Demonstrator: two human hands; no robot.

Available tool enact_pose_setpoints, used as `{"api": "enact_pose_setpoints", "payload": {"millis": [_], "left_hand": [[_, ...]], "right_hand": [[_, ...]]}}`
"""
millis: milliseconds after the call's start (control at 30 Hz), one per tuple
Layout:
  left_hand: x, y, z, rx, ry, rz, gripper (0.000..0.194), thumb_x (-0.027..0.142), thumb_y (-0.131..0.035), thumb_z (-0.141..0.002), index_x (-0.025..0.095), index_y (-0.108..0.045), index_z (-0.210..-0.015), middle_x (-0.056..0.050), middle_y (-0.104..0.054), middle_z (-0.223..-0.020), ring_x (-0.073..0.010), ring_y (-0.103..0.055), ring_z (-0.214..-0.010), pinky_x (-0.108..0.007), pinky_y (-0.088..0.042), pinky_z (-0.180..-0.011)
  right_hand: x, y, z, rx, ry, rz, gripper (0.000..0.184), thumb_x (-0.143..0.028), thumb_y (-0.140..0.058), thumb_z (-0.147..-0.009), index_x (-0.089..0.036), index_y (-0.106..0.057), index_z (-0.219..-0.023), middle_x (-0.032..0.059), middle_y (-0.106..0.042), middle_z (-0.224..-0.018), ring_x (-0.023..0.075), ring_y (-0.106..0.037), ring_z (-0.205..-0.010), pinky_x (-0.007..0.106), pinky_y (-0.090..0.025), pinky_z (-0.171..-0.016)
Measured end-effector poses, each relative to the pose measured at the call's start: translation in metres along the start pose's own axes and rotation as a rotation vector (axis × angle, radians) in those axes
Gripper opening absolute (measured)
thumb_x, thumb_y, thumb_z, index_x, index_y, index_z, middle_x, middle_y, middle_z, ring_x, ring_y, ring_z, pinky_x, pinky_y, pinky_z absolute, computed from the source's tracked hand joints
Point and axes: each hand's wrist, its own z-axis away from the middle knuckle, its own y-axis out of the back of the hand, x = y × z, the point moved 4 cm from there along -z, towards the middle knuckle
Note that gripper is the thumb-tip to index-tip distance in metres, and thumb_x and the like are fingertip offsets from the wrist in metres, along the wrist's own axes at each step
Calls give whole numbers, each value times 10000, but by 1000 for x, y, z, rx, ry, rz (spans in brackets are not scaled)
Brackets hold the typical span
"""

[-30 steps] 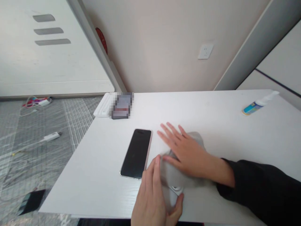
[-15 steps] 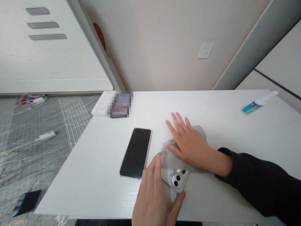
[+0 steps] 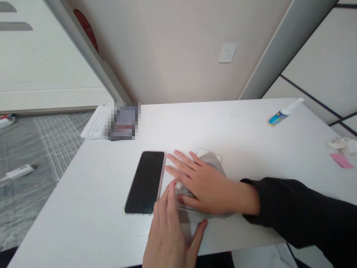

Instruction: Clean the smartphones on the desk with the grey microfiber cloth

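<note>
We are pressing our right hand (image 3: 206, 186) flat over a grey cloth (image 3: 216, 162), its fingers spreading open and grasping nothing. Beneath the cloth a white phone (image 3: 203, 152) is lying on the bench (image 3: 72, 208), right of centre; only its far end is showing, while cloth and hand are hiding the rest. Our left hand (image 3: 167, 230) is resting at the near left side of the cloth, fingers extending close together and thumb standing apart; we cannot tell whether they are gripping anything, and the near edge of the view is cutting off the wrist. Just left of both hands, a black-screened phone (image 3: 145, 182) is lying face up in a clear case. At the far left, pixelation is hiding a dark item (image 3: 124, 123) beside a white tray (image 3: 96, 124). A spray bottle (image 3: 279, 117) is lying far right.
</note>
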Motion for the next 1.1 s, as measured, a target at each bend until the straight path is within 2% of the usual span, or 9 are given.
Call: {"api": "enact_pose_setpoints", "payload": {"millis": [167, 333, 500, 667, 733, 833, 900, 1000, 1100], "left_hand": [[1, 0, 0, -80, 91, 55, 943, 424, -655, -972, 148, -84, -1671, -197, -487, -1564, -340, -561, -1346, -484, -573, -1004], [3, 2, 1, -46, 46, 12, 931, 446, -656, -965, 103, -137, -1658, -223, -472, -1567, -358, -518, -1386, -485, -555, -1026], [2, 1, 0, -91, 81, 55, 921, 411, -654, -971, 139, -114, -1665, -201, -479, -1564, -335, -561, -1331, -476, -561, -1014], [2, 1, 1, -60, 52, -1, 915, 430, -648, -972, 95, -138, -1653, -222, -458, -1570, -348, -507, -1387, -467, -552, -1028], [2, 1, 1, -63, 54, -4, 912, 434, -649, -971, 94, -146, -1652, -221, -460, -1567, -346, -511, -1380, -469, -553, -1029], [2, 1, 0, -90, 76, 22, 899, 431, -648, -971, 109, -156, -1652, -209, -496, -1536, -329, -564, -1314, -466, -566, -1011], [2, 1, 0, -84, 73, 17, 900, 434, -646, -971, 106, -156, -1652, -214, -490, -1543, -335, -556, -1331, -469, -565, -1015], [3, 2, 0, -63, 56, -14, 920, 442, -648, -970, 93, -141, -1654, -230, -456, -1571, -353, -500, -1406, -469, -553, -1037], [2, 1, 0, -76, 76, 3, 907, 445, -645, -971, 110, -152, -1655, -222, -481, -1547, -341, -549, -1356, -462, -573, -1007]], "right_hand": [[30, 6, 1, 73, -262, 95, 730, -451, -525, -1049, -41, -315, -1615, 278, -112, -1717, 413, -45, -1611, 643, -128, -1278], [3, 2, 1, 4, 17, -25, 690, -513, -438, -1076, -102, -326, -1619, 174, -164, -1739, 309, -94, -1627, 553, -165, -1305], [32, 5, 2, 62, -246, 80, 714, -453, -506, -1062, -54, -311, -1621, 265, -112, -1720, 406, -56, -1613, 646, -129, -1276], [5, 1, 3, -11, 24, -20, 710, -518, -456, -1067, -97, -321, -1622, 175, -164, -1740, 323, -96, -1625, 550, -155, -1305], [9, 1, 2, -5, -11, -9, 726, -544, -459, -1066, -114, -308, -1631, 169, -165, -1741, 322, -107, -1624, 562, -154, -1303], [26, 4, 2, 68, -226, 62, 777, -554, -508, -1044, -72, -315, -1622, 247, -135, -1724, 401, -66, -1614, 650, -145, -1274], [22, 4, 1, 64, -186, 50, 764, -544, -505, -1043, -64, -333, -1611, 246, -136, -1725, 401, -58, -1615, 642, -143, -1277], [6, 1, 0, -17, 36, -31, 701, -569, -454, -1061, -144, -363, -1611, 157, -178, -1742, 322, -104, -1625, 569, -149, -1302], [17, 3, -1, -6, -71, -4, 763, -628, -476, -1040, -137, -364, -1614, 186, -169, -1736, 353, -106, -1620, 601, -153, -1292]]}}
